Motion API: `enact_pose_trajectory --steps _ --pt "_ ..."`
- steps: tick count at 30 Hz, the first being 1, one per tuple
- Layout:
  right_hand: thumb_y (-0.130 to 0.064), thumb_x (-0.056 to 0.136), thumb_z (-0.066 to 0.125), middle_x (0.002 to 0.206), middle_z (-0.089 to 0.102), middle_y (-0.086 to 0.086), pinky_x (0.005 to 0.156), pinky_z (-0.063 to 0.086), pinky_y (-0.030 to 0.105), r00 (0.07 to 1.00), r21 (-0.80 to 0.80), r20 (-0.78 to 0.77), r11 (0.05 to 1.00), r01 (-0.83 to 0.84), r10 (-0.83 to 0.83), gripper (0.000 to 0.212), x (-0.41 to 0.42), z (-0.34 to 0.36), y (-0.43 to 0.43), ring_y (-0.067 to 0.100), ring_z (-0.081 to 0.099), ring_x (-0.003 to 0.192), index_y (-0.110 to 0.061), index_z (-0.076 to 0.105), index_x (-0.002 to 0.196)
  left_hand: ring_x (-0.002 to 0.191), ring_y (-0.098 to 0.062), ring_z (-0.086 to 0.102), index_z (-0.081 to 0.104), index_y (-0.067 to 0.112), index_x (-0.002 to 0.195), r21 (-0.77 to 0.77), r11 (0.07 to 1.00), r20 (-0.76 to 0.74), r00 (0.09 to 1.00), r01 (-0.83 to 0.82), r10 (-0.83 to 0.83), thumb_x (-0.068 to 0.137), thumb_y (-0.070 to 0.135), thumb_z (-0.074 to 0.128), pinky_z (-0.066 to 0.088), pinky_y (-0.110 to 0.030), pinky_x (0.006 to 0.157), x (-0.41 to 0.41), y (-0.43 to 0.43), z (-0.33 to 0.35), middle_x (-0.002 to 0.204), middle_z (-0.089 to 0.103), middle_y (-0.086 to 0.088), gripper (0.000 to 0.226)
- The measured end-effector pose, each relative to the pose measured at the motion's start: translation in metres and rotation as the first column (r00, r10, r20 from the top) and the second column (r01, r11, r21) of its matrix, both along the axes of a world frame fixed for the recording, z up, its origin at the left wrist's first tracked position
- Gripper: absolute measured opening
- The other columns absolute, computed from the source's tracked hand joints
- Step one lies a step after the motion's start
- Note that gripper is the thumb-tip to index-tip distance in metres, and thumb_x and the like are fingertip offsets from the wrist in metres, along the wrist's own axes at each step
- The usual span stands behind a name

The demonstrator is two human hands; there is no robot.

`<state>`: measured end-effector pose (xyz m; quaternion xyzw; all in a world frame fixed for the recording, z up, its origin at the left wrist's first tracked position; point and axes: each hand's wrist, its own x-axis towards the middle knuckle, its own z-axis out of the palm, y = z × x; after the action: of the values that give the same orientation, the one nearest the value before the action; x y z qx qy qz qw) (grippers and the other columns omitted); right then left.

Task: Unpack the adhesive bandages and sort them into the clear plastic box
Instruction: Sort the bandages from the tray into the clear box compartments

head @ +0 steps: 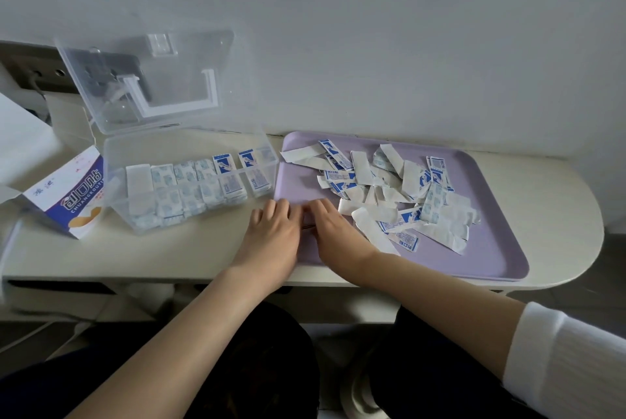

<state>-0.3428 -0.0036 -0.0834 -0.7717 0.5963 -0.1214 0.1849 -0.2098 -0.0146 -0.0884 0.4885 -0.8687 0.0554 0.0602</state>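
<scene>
**Current state.** The left hand (271,232) and right hand (333,232) lie palm-down, fingertips together, over the near left corner of the purple tray (491,249). A thin item shows at the gap between them. The fingers are hidden from above, so it cannot be told whether either hand grips it.

**Location of items.** The loose bandages (389,191) lie in an overlapping heap on the tray, just to the right of the right hand. The clear plastic box (162,147) stands on the worktop (169,249) to the left of the tray, with its lid (152,80) raised. Sorted rows (189,191) fill most of its compartments. An opened carton (67,195) stands beside the box.

**Hazards.**
- The wrappers are thin and overlap, so a pinch is likely to lift two at once.
- The right forearm crosses the near edge of the tray. A sweep could push bandages over the rim.
- The compartments appear nearly full. A forced insertion may buckle a row or spill it into the adjoining one.
- The raised lid may fall shut if the box is knocked.
</scene>
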Motion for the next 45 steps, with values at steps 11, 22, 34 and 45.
enact_pose_trajectory --steps 11,22,34,45 --pt "-0.014 0.097 0.044 0.105 0.059 0.011 0.076 0.043 0.038 0.99 -0.087 -0.141 0.996 0.006 -0.019 0.016 -0.007 0.018 -0.007 0.03 0.055 0.095 -0.005 0.055 0.104 0.081 -0.024 0.055 0.041 0.016 0.109 0.134 0.991 -0.18 0.983 0.003 0.022 0.099 0.02 0.038 0.023 -0.028 0.065 0.003 0.0 0.025 0.089 0.056 -0.002 0.011" --pt "-0.006 0.097 0.035 0.121 0.042 0.006 0.091 0.033 0.027 0.935 -0.096 -0.329 0.98 -0.175 0.135 0.025 -0.017 0.012 0.0 0.022 0.039 0.11 -0.011 0.045 0.12 0.107 -0.026 0.035 0.047 0.018 0.113 0.124 0.992 -0.02 0.999 -0.031 0.034 0.096 0.012 0.036 0.028 -0.031 0.084 0.015 0.005 0.008 0.111 0.041 -0.007 0.021" --pt "0.001 0.076 0.069 0.082 0.061 0.01 0.05 0.039 0.027 0.94 -0.183 -0.297 0.956 -0.231 0.17 0.017 -0.014 0.011 -0.004 0.029 0.06 0.072 -0.007 0.066 0.091 0.065 -0.022 0.052 0.068 0.023 0.082 0.003 1.0 0.008 1.0 -0.01 0.01 0.044 0.014 0.084 0.04 -0.028 0.053 0.015 0.004 0.004 0.068 0.051 -0.002 0.042" --pt "0.005 0.088 0.042 0.099 0.061 0.0 0.073 0.049 0.04 0.979 -0.073 -0.127 0.983 -0.169 0.159 0.027 -0.005 0.037 -0.012 0.022 0.059 0.078 -0.011 0.049 0.109 0.068 -0.021 0.051 0.047 0.016 0.105 0.168 0.984 -0.292 0.95 -0.063 0.11 0.096 0.008 0.038 0.033 -0.029 0.056 0.027 0.003 0.033 0.083 0.057 -0.002 0.014"
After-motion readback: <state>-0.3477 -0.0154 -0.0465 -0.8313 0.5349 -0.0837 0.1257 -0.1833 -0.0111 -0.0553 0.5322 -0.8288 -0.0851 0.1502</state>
